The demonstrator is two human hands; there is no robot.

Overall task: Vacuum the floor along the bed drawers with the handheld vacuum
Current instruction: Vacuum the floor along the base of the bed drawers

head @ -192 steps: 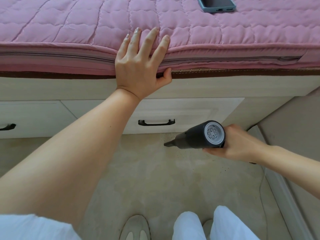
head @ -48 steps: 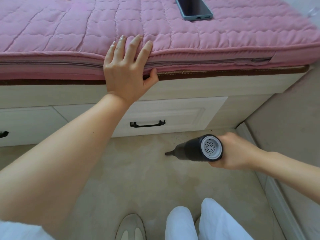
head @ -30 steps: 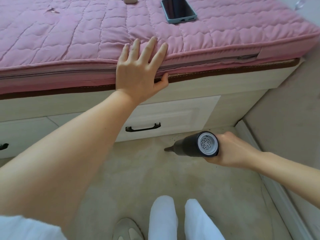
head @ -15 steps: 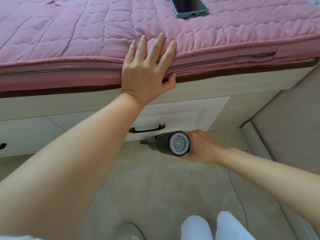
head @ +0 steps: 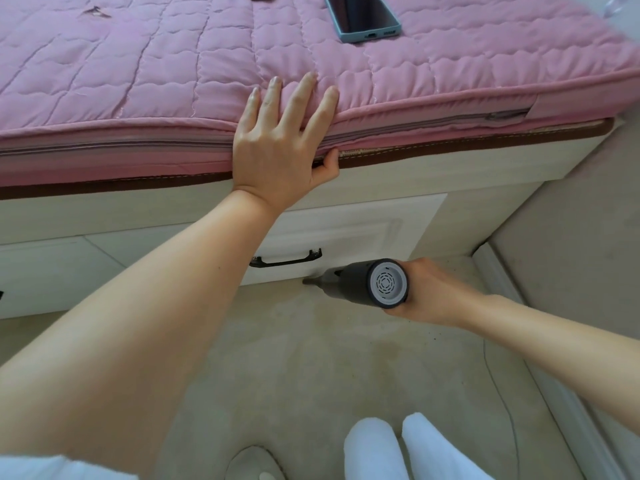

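beige floor (head: 311,358): right hand (head: 436,292) grips handheld vacuum (head: 363,284), nozzle at drawer (head: 346,233) base; left hand (head: 277,150) flat on mattress (head: 138,81).

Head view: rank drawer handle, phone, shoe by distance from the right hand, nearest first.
From the right hand, which grips the vacuum:
1. Drawer handle, just to its left on the drawer front.
2. Shoe, below-left on the floor.
3. Phone, far up on the pink mattress.

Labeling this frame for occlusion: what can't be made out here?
All head view:
- Right hand: fingers hidden behind the handheld vacuum.
- Phone: far end cut off by the top edge.
- Left drawer handle: cut by the left edge.
- Shoe: cut by the bottom edge.
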